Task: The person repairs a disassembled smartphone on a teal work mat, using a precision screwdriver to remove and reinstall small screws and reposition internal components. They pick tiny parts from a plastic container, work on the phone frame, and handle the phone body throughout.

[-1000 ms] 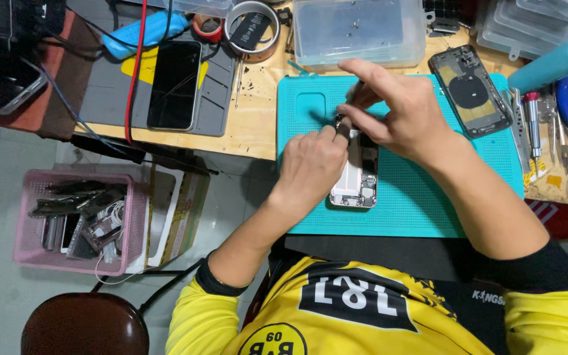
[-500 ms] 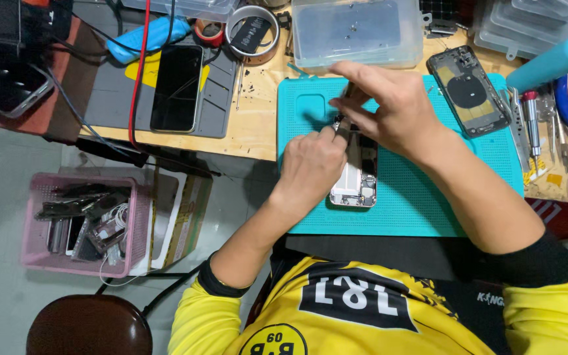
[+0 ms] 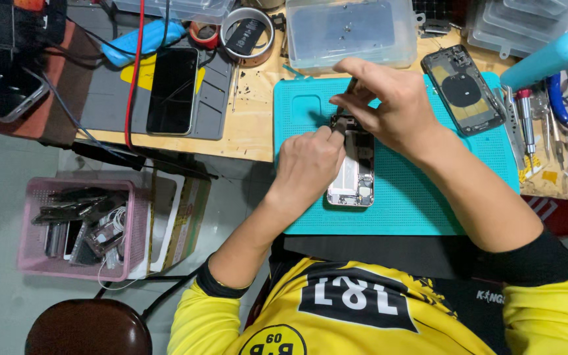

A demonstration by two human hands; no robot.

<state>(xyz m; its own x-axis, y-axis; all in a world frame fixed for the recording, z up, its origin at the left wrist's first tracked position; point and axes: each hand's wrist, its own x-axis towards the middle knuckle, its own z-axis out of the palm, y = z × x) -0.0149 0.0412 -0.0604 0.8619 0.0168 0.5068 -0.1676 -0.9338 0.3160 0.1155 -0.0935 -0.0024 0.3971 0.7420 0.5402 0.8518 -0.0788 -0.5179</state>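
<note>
An opened phone body [image 3: 353, 177] with its insides exposed lies on a teal work mat [image 3: 428, 197]. My left hand [image 3: 307, 164] rests on the phone's left edge, fingers curled against it near the top. My right hand [image 3: 389, 105] hovers over the top end of the phone, its fingers pinched on a thin dark tool [image 3: 346, 95] that points down at a small dark part there. What the tool tip touches is hidden by my fingers.
A second open phone shell [image 3: 466, 89] lies at the mat's far right. A dark phone [image 3: 173, 91] rests on a grey mat [image 3: 110, 98], with a tape roll [image 3: 248, 33], clear plastic boxes [image 3: 350, 29] and screwdrivers [image 3: 527, 118] around. A pink basket [image 3: 27, 263] of parts stands on the floor.
My right hand has shifted slightly above the phone's top end, still pinching the tool. The left hand has stayed on the phone's edge. The view has drifted a little.
</note>
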